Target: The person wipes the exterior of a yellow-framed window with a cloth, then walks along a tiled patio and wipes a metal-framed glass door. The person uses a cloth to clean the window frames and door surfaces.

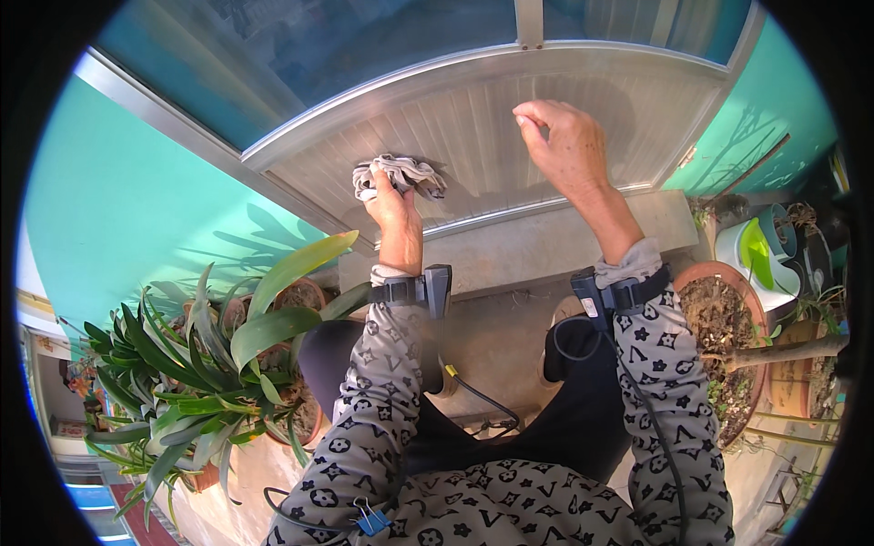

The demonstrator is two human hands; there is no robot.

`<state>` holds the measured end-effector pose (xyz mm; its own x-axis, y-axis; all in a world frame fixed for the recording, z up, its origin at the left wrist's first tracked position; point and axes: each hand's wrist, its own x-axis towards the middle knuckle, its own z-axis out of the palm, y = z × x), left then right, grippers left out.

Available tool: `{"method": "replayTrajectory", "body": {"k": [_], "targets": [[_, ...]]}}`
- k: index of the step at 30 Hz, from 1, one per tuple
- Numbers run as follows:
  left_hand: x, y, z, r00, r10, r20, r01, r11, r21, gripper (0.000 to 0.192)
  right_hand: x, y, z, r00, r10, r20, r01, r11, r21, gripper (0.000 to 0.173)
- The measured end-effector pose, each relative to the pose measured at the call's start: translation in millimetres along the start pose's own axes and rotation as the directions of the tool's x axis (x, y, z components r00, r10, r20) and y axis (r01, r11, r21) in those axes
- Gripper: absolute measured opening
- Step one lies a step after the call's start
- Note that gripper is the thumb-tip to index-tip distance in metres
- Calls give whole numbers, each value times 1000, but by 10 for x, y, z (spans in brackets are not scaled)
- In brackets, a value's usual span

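My left hand (396,213) grips a crumpled grey-and-white cloth (403,174) at the lower left of a ribbed metal door panel (471,136). The cloth appears to lie against the panel, though my fingers behind it are mostly hidden. Farther right, my right hand (567,143) is raised in front of the same panel with its fingers curled in and nothing visible in it. Its shadow falls on the metal beside it. Above the panel, a metal rail (410,78) borders the dark window glass (382,34).
A concrete step (519,252) runs below the door. Leafy potted plants (198,382) crowd my left side. To my right stand a large clay pot of soil (724,321) with a woody stem, and a white plastic container (737,249). A cable (485,399) hangs between my knees.
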<state>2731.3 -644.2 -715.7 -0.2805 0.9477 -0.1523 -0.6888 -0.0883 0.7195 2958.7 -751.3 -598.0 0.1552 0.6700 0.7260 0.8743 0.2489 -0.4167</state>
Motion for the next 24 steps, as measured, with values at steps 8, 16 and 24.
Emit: {"method": "replayTrajectory", "body": {"k": [8,16,24], "targets": [[238,-730,-508,957,-139,-254,148,989,16,20,-20,-82,21,998,-61,30,61,998,23,8],[467,-1143,-879,917,-284,-279,246,955,-163,31,-38,-135,44,993,-95,66,93,995,30,7],[440,-1245,-1040,790,-598,-133,524,772,-361,44,-36,-177,39,993,-83,82,81,996,23,6]]}}
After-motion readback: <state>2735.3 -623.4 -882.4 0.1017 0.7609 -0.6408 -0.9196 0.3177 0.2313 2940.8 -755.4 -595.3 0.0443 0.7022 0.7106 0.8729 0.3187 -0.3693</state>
